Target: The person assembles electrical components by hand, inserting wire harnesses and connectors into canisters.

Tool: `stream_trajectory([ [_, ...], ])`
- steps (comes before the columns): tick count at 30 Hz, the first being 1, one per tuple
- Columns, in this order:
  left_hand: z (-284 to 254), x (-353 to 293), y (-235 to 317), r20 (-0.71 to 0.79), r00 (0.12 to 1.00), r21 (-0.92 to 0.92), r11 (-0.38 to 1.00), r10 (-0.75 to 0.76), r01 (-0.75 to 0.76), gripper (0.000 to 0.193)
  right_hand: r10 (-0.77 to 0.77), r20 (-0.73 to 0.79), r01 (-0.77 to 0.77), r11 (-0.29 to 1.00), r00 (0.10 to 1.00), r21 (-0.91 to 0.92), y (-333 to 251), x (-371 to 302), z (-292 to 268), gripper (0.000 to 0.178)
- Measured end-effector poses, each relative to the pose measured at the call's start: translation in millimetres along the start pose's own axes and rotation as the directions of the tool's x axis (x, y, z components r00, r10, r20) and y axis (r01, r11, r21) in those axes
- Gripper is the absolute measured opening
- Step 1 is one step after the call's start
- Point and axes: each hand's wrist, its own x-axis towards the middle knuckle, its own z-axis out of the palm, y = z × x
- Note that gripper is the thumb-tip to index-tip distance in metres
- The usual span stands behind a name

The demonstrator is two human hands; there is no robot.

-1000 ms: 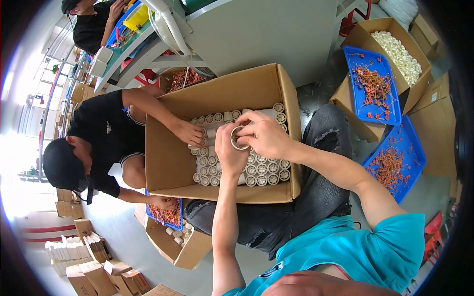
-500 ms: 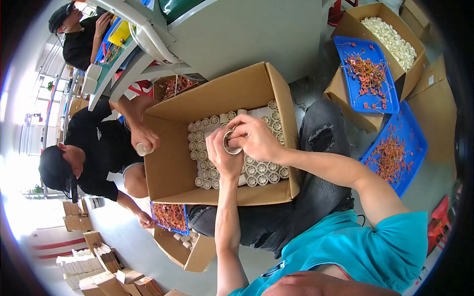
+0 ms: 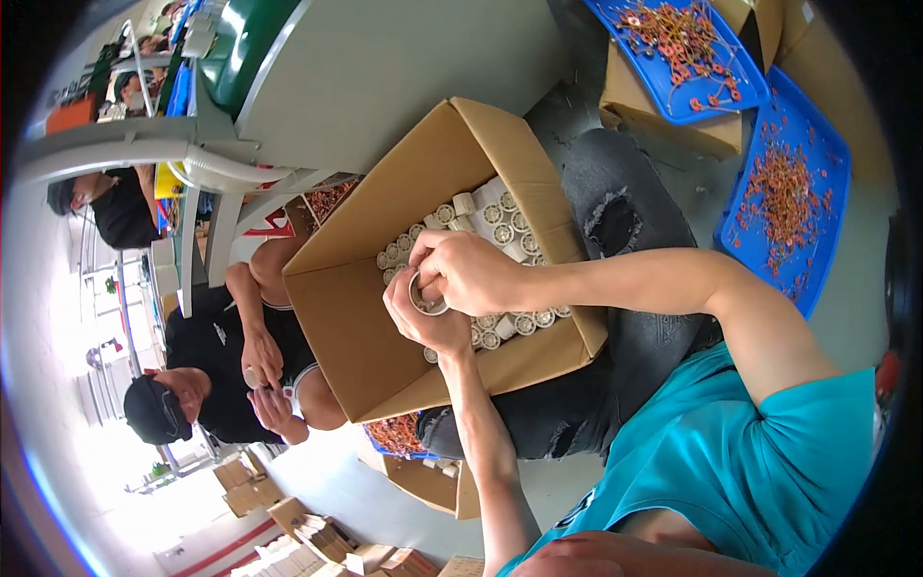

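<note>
Over an open cardboard box (image 3: 336, 313), my left hand (image 3: 440, 333) is wrapped round a short white cylindrical cup (image 3: 414, 291) with its mouth facing up. My right hand (image 3: 473, 274) bends over it, thumb and fingers closed together and reaching inside the mouth. Whatever those fingertips hold is hidden. Below my hands, the box holds rows of similar white cylinders (image 3: 500, 233), most standing upright with ribbed round ends showing; a few lie on their sides.
At right stand two blue trays (image 3: 728, 231) of red-and-orange wired parts. A co-worker in black (image 3: 216, 361) sits left of the box, handling a small piece. A grey machine (image 3: 404, 72) stands beyond. A smaller carton (image 3: 423, 486) is near my left knee.
My view has turned, so the box appears tilted. My hands stay together at the cup, fingers still inside. The co-worker's hands, apart before, have come together.
</note>
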Motion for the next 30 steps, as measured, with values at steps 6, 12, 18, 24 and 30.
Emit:
stream_trajectory([
  [6, 0, 4, -6, 0.106, 0.991, -0.007, 0.996, -0.086, 0.088, 0.04, 0.025, -0.097, -0.022, 0.999, 0.995, 0.028, -1, -3, 5, 0.01],
  [12, 2, 1, -5, 0.163, 0.986, 0.021, 0.999, -0.03, 0.027, 0.046, 0.022, 0.01, -0.022, 0.997, 1.0, 0.077, 14, -2, -3, 0.01],
  [18, -3, -4, -15, 0.225, 0.968, -0.076, 0.988, -0.111, 0.131, 0.046, 0.046, 0.117, -0.047, 0.999, 0.992, 0.007, 9, 1, -10, 0.009],
  [24, 2, 15, -15, 0.353, 0.912, -0.123, 0.956, -0.207, 0.265, 0.062, 0.136, 0.28, -0.081, 0.977, 0.95, -0.199, 3, 16, -33, 0.023],
  [30, 40, 34, -49, 0.607, 0.773, -0.36, 0.804, -0.183, 0.473, 0.111, -0.093, 0.098, 0.127, 0.888, 0.991, -0.442, -10, 83, -82, 0.025],
])
